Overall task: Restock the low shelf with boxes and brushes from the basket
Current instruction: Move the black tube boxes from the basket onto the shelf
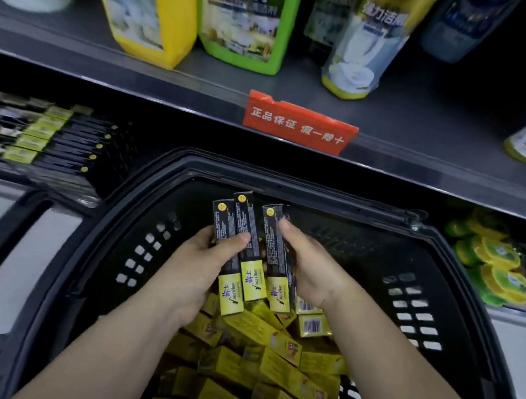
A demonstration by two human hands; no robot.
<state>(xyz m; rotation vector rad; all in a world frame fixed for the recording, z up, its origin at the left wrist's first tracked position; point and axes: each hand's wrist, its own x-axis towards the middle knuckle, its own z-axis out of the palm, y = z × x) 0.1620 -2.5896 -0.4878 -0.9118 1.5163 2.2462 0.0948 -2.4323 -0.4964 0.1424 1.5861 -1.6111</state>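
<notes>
A black plastic basket (463, 268) fills the lower view and holds several yellow boxes (248, 358). My left hand (205, 257) grips two long black-and-yellow boxes (238, 252) side by side, thumb across their fronts. My right hand (307, 267) grips a third long black-and-yellow box (275, 260) just to the right of them. All three boxes are held above the basket. On the low shelf at the left lies a row of the same long black boxes (56, 142).
The upper shelf edge (408, 163) carries a red price tag (298, 122), with yellow, green and white cleaner bottles (242, 26) above it. Green-and-yellow round packs (494, 263) sit on the low shelf at the right. A grey basket handle (0, 242) lies at the left.
</notes>
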